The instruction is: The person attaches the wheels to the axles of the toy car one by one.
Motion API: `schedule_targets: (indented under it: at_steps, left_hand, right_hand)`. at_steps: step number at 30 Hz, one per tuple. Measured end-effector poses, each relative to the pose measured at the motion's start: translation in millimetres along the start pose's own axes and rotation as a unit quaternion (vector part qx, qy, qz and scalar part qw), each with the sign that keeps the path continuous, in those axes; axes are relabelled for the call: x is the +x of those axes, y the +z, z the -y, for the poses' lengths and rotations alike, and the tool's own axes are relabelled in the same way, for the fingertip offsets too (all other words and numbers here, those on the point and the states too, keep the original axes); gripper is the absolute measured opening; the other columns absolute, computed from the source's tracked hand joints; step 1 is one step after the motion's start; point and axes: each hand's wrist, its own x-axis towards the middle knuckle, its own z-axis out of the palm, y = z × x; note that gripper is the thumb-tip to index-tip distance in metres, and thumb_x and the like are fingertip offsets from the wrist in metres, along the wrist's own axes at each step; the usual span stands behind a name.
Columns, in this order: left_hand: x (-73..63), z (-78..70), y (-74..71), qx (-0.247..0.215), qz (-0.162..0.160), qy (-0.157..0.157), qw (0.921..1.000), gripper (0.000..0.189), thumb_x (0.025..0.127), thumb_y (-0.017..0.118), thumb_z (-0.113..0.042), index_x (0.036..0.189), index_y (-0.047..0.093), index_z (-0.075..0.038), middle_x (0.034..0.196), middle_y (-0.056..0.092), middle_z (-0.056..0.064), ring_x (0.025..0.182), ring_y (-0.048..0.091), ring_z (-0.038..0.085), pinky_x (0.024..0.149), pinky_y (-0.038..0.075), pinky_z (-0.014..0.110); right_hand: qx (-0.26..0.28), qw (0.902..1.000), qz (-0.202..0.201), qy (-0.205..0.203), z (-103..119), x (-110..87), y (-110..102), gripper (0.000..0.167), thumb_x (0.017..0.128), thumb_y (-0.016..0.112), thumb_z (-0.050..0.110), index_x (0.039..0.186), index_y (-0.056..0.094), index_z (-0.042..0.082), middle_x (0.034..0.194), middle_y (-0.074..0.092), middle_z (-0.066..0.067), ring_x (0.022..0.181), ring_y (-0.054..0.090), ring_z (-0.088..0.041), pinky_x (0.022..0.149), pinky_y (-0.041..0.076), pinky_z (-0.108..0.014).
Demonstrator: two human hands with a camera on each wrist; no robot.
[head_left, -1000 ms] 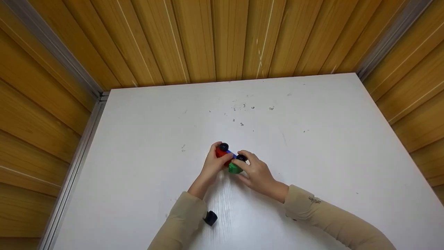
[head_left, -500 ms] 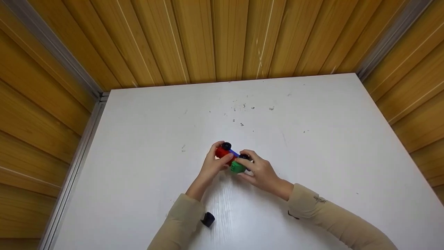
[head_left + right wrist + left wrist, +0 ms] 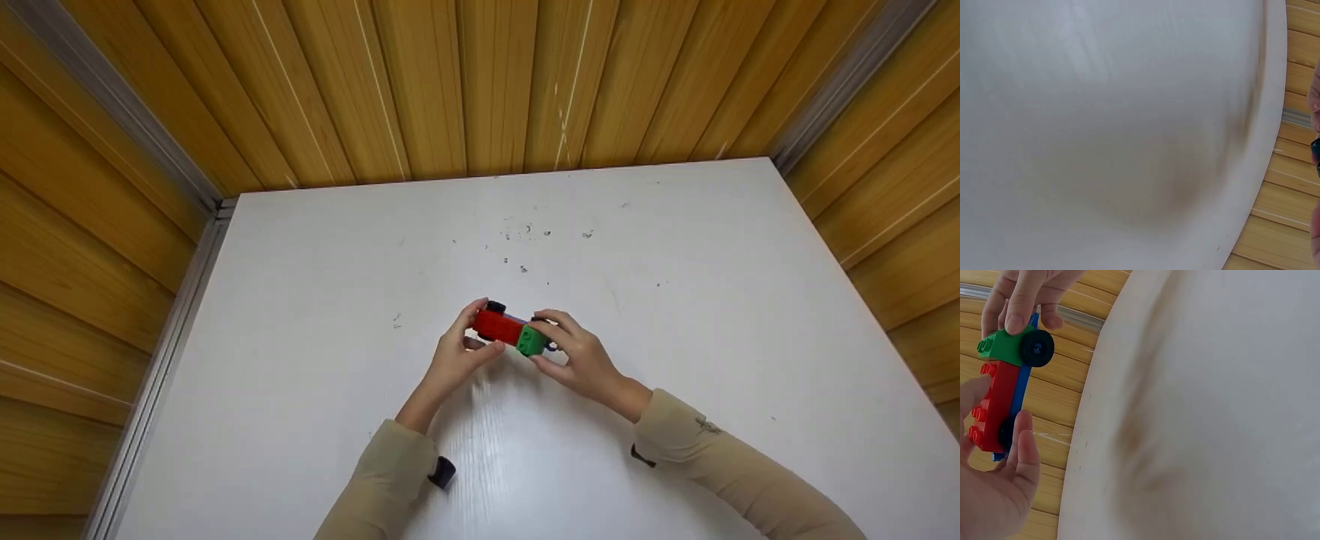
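Both hands hold a toy car (image 3: 498, 327) built of bricks over the white table. Its red brick (image 3: 1003, 399) and green brick (image 3: 1008, 347) sit on a blue base (image 3: 1021, 389) with black wheels (image 3: 1037, 349). My left hand (image 3: 452, 361) grips the red end, thumb on the studded side and fingers around the wheel side in the left wrist view. At the green end, my right hand (image 3: 589, 366) pinches the car between thumb and fingers. Only slivers of fingers and a dark wheel (image 3: 1315, 148) show at the right wrist view's edge.
The white table (image 3: 337, 300) has small dark marks on its far half. Wood-patterned panels (image 3: 420, 90) rise behind it and at both sides, with grey metal posts (image 3: 161, 142) at the corners. A black piece (image 3: 443, 472) sits at the left cuff.
The car has been turned so its red top faces up more and its wheels less. My right hand has moved right and the left thumb has lifted off the red top toward the near side.
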Motion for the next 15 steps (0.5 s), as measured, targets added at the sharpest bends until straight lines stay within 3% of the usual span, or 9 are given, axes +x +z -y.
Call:
schedule_targets:
  at_steps: [10, 15]
  left_hand:
    - [6.3, 0.8, -2.2, 0.117, -0.036, -0.002, 0.9925, 0.051, 0.08, 0.063, -0.022, 0.126, 0.041, -0.024, 0.106, 0.062, 0.007, 0.074, 0.059, 0.016, 0.069, 0.05, 0.025]
    - [15.0, -1.6, -3.4, 0.23, -0.028, 0.002, 0.9728, 0.05, 0.079, 0.064, -0.027, 0.125, 0.044, -0.022, 0.1, 0.065, 0.005, 0.075, 0.061, 0.014, 0.068, 0.049, 0.025]
  right_hand:
    - [0.009, 0.9974, 0.007, 0.071, -15.3, 4.1, -5.9, 0.042, 0.073, 0.067, 0.007, 0.114, 0.057, 0.006, 0.109, 0.049, -0.01, 0.086, 0.056, -0.016, 0.062, 0.052, -0.028]
    - [0.002, 0.9952, 0.022, 0.095, -26.9, 9.7, -9.0, 0.04, 0.073, 0.064, 0.003, 0.113, 0.057, 0.006, 0.107, 0.048, -0.01, 0.083, 0.054, -0.017, 0.062, 0.05, -0.025]
